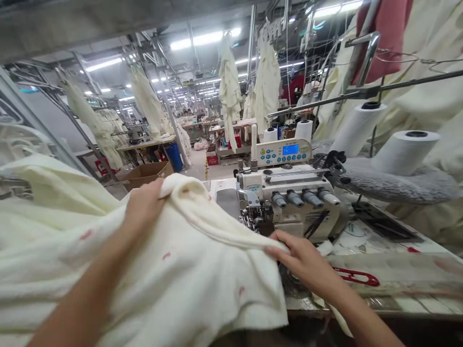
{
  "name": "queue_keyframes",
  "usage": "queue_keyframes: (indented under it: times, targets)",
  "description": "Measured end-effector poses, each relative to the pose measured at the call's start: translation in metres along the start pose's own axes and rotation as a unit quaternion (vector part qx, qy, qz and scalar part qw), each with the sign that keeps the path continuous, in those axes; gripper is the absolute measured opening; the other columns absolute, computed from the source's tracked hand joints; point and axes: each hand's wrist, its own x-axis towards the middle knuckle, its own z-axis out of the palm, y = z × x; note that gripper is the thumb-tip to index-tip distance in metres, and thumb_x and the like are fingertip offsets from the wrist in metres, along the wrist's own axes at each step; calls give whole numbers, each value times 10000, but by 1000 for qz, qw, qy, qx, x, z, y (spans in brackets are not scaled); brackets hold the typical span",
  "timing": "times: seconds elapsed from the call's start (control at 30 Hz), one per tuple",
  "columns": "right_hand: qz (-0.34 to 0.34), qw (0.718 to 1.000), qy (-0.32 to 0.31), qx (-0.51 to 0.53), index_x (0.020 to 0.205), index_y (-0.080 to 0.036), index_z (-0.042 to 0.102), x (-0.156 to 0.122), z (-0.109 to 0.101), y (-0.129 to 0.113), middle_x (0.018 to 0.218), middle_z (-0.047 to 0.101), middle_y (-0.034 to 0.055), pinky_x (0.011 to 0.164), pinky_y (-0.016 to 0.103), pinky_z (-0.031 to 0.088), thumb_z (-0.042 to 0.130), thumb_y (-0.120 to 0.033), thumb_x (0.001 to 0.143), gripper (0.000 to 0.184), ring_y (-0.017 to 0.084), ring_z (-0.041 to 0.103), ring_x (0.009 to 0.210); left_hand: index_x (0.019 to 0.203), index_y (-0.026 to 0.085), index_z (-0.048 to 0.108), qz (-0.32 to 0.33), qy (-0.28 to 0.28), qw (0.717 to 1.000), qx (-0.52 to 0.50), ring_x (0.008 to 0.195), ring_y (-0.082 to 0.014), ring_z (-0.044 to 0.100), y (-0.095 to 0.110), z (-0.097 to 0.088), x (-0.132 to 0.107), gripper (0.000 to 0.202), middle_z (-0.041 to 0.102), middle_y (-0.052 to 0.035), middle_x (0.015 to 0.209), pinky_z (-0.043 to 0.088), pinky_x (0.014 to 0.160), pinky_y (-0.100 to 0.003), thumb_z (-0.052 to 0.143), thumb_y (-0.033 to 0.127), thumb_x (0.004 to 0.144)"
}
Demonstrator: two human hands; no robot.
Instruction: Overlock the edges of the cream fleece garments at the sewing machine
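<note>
Currently: cream fleece garment (152, 274) bunched at an overlock machine (289, 202)

The left hand (142, 205) lies over a raised fold of the fleece, fingers curled down and cloth gathered beneath them: a narrow, loose hold. The right hand (307, 260) sits palm down, fingers extended and close together, flat on the garment's edge just in front of the machine's needle area; it presses without pinching. Whether the cloth runs under the presser foot is hidden behind that hand.

The garment spreads across the person's front and spills left and over the table edge, its surface dotted with small red marks. The machine stands on a worn sewing table (408, 304), with four grey knobs along its front and a control panel (284, 152) with a blue display above. Red-handled thread snips (356, 278) lie on the table near the right hand, not touching it. To the right, white thread cones (405, 152) stand beside a grey fleece pile (398, 185).

Farther off, pale garments (229, 91) hang from overhead rails. Beyond the left hand sit a cardboard box (144, 174) and a blue bin (174, 156), with rows of workbenches (144, 143) behind.
</note>
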Motion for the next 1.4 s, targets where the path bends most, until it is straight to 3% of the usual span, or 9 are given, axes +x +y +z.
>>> queue_keyframes:
  times: [0.07,0.13,0.27,0.47,0.63,1.0,1.2,1.33,1.4]
  targets:
    - [-30,997,45,-48,921,-225,551,13,5,-1,900,582,19,715,272,391,405,-306,893,170,195,542,848,1144,150,508,11,37,999,22,1233,-315,345,30,41,-17,377,495,-151,1237,260,993,-493,471,210,773]
    - [-24,997,55,-46,986,-224,512,20,17,-2,941,577,29,715,282,386,361,-295,908,185,196,543,862,1150,174,476,122,-70,990,-15,1121,-246,450,62,75,-41,351,539,-112,1170,330,963,-416,464,268,812]
    - [29,994,97,-28,870,-214,492,18,26,0,804,596,-3,625,260,364,474,-352,861,140,186,548,736,945,200,517,150,-174,972,-58,903,-205,499,99,107,-76,184,581,-43,939,398,812,-368,426,331,852]
    - [39,996,83,-4,793,-203,547,26,18,-2,709,592,-21,585,238,343,393,-321,889,217,160,530,662,814,178,506,115,-205,972,-30,798,-186,498,98,110,-70,152,569,-35,836,388,728,-340,367,207,868]
    - [64,977,149,-142,711,-189,548,34,23,-3,633,597,12,537,258,298,389,-308,866,252,179,549,596,790,175,521,113,-228,967,-2,754,-187,496,100,118,-54,147,568,-38,799,381,689,-325,383,164,839]
    - [7,960,240,-144,813,-191,528,31,41,13,747,616,16,607,254,337,383,-228,897,172,179,581,703,744,176,517,108,-221,969,-6,736,-176,484,100,122,-50,137,547,-34,777,364,660,-295,399,141,804]
    - [12,940,287,-181,870,-184,468,32,47,16,703,596,22,517,267,333,339,-222,919,144,181,568,573,719,181,504,112,-198,974,15,712,-174,482,99,125,-50,139,533,-26,740,358,640,-289,394,128,785]
    - [-42,897,398,-187,957,-171,488,11,49,18,940,555,113,711,314,406,413,-298,917,154,227,550,849,732,181,503,109,-189,975,38,714,-176,484,100,126,-50,135,539,-27,750,364,653,-295,394,134,794]
    - [-52,907,384,-165,929,-174,524,1,53,21,959,531,121,785,350,385,429,-382,910,229,244,500,918,734,183,501,107,-192,975,39,717,-174,486,101,127,-50,138,540,-26,749,367,660,-294,389,140,803]
